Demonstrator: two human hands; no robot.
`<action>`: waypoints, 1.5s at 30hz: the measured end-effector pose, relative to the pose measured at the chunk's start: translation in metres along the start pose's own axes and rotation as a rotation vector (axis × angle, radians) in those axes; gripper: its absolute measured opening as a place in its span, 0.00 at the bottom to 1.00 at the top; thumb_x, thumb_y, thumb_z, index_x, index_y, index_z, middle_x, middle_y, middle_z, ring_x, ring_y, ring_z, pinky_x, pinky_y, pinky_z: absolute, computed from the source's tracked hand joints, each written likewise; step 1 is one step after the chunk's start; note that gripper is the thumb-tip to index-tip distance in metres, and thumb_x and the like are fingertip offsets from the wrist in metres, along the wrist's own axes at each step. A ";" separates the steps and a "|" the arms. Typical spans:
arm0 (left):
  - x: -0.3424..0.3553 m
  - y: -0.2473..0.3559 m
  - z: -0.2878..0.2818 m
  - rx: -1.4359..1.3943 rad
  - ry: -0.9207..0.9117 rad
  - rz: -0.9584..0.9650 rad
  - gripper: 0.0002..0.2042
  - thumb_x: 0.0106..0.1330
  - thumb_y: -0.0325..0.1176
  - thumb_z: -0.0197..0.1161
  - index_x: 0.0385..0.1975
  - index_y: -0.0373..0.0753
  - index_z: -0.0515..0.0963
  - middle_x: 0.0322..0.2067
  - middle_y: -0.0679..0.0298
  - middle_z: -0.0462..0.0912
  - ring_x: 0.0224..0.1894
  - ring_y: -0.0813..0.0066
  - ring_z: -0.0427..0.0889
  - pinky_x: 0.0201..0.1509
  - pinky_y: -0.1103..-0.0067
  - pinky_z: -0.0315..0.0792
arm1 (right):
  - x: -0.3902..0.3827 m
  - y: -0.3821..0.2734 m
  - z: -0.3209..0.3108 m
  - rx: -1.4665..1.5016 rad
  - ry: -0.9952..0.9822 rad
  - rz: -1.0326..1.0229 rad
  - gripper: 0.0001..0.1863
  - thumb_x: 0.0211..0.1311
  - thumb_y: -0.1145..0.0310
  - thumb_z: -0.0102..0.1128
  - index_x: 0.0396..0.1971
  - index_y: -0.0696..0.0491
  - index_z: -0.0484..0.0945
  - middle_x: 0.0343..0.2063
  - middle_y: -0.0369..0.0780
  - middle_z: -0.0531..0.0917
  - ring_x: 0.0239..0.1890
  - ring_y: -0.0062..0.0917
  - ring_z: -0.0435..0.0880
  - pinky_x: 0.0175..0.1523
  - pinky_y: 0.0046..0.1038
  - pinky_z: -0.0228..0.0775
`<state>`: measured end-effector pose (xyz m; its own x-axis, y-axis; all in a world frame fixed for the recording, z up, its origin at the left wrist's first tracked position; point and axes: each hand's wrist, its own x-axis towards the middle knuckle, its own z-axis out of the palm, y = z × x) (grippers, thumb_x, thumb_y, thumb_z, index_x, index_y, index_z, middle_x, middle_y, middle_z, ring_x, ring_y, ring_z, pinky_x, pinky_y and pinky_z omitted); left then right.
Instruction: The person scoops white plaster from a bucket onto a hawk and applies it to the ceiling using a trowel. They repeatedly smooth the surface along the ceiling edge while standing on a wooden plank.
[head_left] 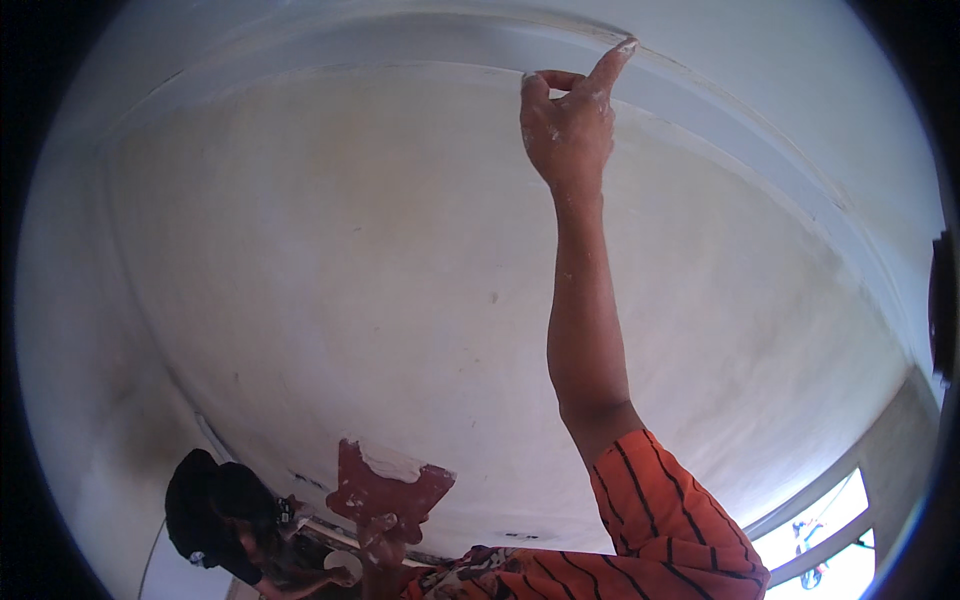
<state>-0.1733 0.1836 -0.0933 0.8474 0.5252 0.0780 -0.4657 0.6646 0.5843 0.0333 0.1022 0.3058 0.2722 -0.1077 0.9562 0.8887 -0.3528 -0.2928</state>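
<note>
My right arm is raised high, and my right hand holds nothing. Its index finger stretches up to the cornice, the tip at the cornice's upper edge by the ceiling. The thumb stands apart and the other fingers are bent, with white smears on the skin. Low in the view, my left hand grips a reddish-brown plaster board from below. White paste lies along the board's far edge, and smears mark its face.
A person in a black cap is at the lower left, one hand close to my left hand. The broad off-white wall fills the middle. A bright window is at the lower right. A dark object stands at the right rim.
</note>
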 end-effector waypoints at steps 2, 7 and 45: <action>0.002 0.001 0.003 -0.026 0.002 -0.013 0.23 0.48 0.30 0.56 0.47 0.33 0.67 0.38 0.58 0.74 0.30 0.66 0.78 0.32 0.69 0.79 | 0.014 0.021 0.004 -0.423 0.001 -0.045 0.45 0.54 0.63 0.51 0.60 0.66 0.32 0.29 0.50 0.81 0.28 0.42 0.80 0.37 0.42 0.70; 0.005 0.004 0.000 -0.099 -0.012 0.007 0.21 0.48 0.30 0.55 0.45 0.34 0.68 0.37 0.60 0.74 0.31 0.68 0.78 0.32 0.72 0.78 | 0.026 0.027 -0.015 -0.681 -0.155 -0.032 0.46 0.55 0.56 0.50 0.59 0.67 0.31 0.29 0.53 0.80 0.34 0.48 0.79 0.42 0.47 0.68; 0.055 0.068 0.088 -0.226 -0.251 -0.243 0.22 0.46 0.27 0.47 0.45 0.25 0.68 0.41 0.47 0.75 0.40 0.57 0.78 0.45 0.69 0.75 | -0.174 0.067 -0.094 0.800 -1.155 0.192 0.20 0.51 0.82 0.47 0.44 0.52 0.77 0.36 0.39 0.82 0.24 0.19 0.72 0.30 0.21 0.64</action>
<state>-0.1364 0.2109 0.0221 0.9624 0.2112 0.1709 -0.2651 0.8678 0.4202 0.0106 0.0104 0.1195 0.2086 0.8532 0.4781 0.6640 0.2353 -0.7097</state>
